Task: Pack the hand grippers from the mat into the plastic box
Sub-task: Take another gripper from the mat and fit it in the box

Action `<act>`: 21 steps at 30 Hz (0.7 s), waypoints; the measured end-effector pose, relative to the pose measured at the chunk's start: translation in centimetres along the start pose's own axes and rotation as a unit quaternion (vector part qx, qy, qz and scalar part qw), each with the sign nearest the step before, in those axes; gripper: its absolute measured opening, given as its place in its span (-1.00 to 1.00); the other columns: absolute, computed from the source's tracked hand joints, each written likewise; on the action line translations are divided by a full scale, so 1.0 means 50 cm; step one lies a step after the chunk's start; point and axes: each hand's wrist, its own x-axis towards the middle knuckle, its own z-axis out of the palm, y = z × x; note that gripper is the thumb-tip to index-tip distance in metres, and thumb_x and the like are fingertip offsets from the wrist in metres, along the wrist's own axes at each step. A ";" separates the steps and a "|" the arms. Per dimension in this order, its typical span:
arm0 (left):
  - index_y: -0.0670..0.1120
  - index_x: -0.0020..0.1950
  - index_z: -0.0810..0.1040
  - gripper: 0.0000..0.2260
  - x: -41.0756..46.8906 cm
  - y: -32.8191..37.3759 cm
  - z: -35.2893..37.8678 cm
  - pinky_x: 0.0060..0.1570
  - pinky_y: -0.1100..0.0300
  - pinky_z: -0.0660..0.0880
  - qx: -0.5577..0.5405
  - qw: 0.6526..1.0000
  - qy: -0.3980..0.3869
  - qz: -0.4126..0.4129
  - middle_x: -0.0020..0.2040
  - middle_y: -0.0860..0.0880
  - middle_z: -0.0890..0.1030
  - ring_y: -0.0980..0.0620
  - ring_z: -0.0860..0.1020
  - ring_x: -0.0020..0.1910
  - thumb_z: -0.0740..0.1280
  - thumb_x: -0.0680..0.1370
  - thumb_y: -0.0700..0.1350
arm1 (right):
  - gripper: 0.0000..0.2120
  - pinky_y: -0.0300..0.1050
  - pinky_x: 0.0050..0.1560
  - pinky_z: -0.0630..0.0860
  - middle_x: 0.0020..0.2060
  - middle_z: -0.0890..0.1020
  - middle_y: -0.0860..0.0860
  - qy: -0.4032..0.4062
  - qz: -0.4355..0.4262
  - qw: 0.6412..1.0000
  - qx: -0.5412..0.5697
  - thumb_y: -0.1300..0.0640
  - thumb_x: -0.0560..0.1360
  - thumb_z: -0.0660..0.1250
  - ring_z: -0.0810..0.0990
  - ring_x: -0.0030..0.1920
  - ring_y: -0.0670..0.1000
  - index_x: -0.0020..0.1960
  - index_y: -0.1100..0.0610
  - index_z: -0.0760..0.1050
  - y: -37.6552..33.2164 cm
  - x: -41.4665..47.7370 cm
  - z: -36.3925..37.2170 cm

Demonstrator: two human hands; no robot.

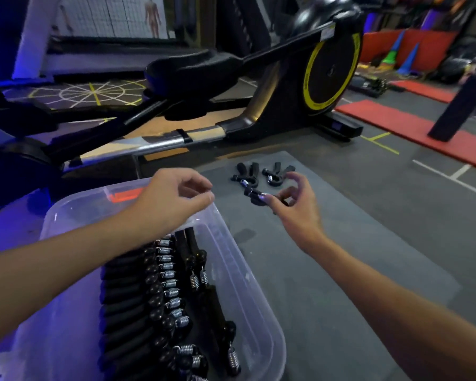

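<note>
Clear plastic box (248, 270) sits nearest, lined with a packed row of black-handled, steel-spring hand grippers (171, 292). Left hand (176, 196) hovers over its far rim, fingers loosely curled, holding nothing. Right hand (294, 207) reaches across the grey foam mat (327, 270), thumb and forefinger parted, not yet closed on the nearest loose gripper (254, 194). Other loose grippers (248, 176) lie just beyond. Risk: a pinch at the spring end may let it swing and drop.
</note>
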 end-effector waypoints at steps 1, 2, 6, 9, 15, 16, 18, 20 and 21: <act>-0.04 -0.06 0.65 -0.91 -0.002 0.012 -0.003 0.01 0.09 0.60 -0.002 1.000 0.011 -0.004 -0.17 0.04 0.68 0.08 0.66 -0.14 0.47 0.47 -0.16 | -0.43 0.16 -0.14 0.59 -0.28 0.59 -0.03 -0.013 -0.009 1.000 -0.006 -0.15 0.30 0.53 0.58 -0.28 0.09 0.22 -0.17 0.35 -0.031 -0.016 -0.008; -0.05 -0.05 0.65 -0.92 -0.006 0.025 -0.005 0.00 0.08 0.60 -0.005 1.000 0.019 -0.009 -0.19 0.04 0.68 0.05 0.66 -0.15 0.46 0.47 -0.14 | -0.43 0.20 -0.14 0.59 -0.27 0.61 -0.01 -0.023 -0.022 0.999 -0.011 -0.15 0.31 0.53 0.61 -0.26 0.14 0.22 -0.18 0.35 -0.061 -0.029 -0.015; -0.08 -0.06 0.64 -0.93 -0.023 0.064 -0.004 -0.02 -0.02 0.61 -0.050 0.997 0.047 -0.018 -0.19 -0.02 0.67 -0.05 0.65 -0.15 0.45 0.47 -0.14 | -0.51 0.14 -0.16 0.59 -0.29 0.62 0.04 -0.026 -0.074 0.997 -0.021 -0.05 0.35 0.54 0.61 -0.29 0.13 0.16 -0.19 0.36 -0.184 -0.065 -0.043; -0.12 0.01 0.60 -0.87 -0.037 0.090 -0.001 -0.06 -0.06 0.62 -0.104 0.990 0.086 -0.033 -0.13 -0.11 0.66 -0.12 0.65 -0.13 0.45 0.49 -0.15 | -0.54 0.08 -0.26 0.55 -0.31 0.60 0.03 -0.028 -0.100 0.994 -0.014 0.04 0.38 0.53 0.50 -0.38 0.08 0.15 -0.16 0.38 -0.259 -0.082 -0.052; -0.22 0.42 0.34 -0.44 -0.056 0.114 -0.005 -0.06 0.05 0.64 -0.264 0.954 0.073 -0.123 0.12 -0.22 0.58 -0.10 0.69 -0.11 0.46 0.49 -0.12 | -0.63 -0.11 -0.36 0.41 -0.32 0.58 -0.07 -0.060 -0.126 0.990 0.010 0.09 0.42 0.50 0.42 -0.39 -0.07 0.00 -0.19 0.34 -0.342 -0.133 -0.054; -0.26 0.39 0.36 -0.47 -0.059 0.115 -0.009 -0.08 0.09 0.64 -0.295 0.945 0.072 -0.125 0.12 -0.25 0.59 -0.11 0.69 -0.09 0.46 0.49 -0.15 | -0.65 -0.06 -0.36 0.41 -0.32 0.57 -0.06 -0.068 -0.130 0.989 0.011 0.10 0.43 0.49 0.40 -0.39 -0.07 -0.03 -0.18 0.34 -0.347 -0.143 -0.052; -0.29 0.21 0.50 -0.68 -0.066 0.120 -0.015 -0.12 0.18 0.63 -0.325 0.935 0.086 -0.112 0.04 -0.26 0.64 -0.10 0.69 -0.08 0.43 0.50 -0.20 | -0.68 0.02 -0.33 0.44 -0.27 0.56 0.01 -0.086 -0.128 0.988 0.023 0.11 0.44 0.47 0.42 -0.36 -0.05 -0.05 -0.10 0.33 -0.352 -0.163 -0.049; -0.25 0.01 0.60 -0.87 -0.073 0.121 -0.020 -0.13 0.21 0.61 -0.330 0.933 0.106 -0.098 -0.07 -0.23 0.68 -0.10 0.69 -0.11 0.42 0.51 -0.23 | -0.68 -0.01 -0.32 0.42 -0.24 0.57 0.07 -0.103 -0.131 0.986 0.033 0.13 0.45 0.46 0.41 -0.36 -0.03 -0.04 -0.06 0.31 -0.355 -0.177 -0.045; -0.25 -0.02 0.61 -0.90 -0.075 0.119 -0.022 -0.12 0.20 0.61 -0.330 0.932 0.111 -0.097 -0.09 -0.23 0.68 -0.10 0.69 -0.12 0.42 0.50 -0.24 | -0.68 -0.05 -0.33 0.40 -0.24 0.57 0.07 -0.111 -0.129 0.985 0.033 0.12 0.45 0.46 0.40 -0.37 -0.04 -0.03 -0.05 0.30 -0.355 -0.183 -0.044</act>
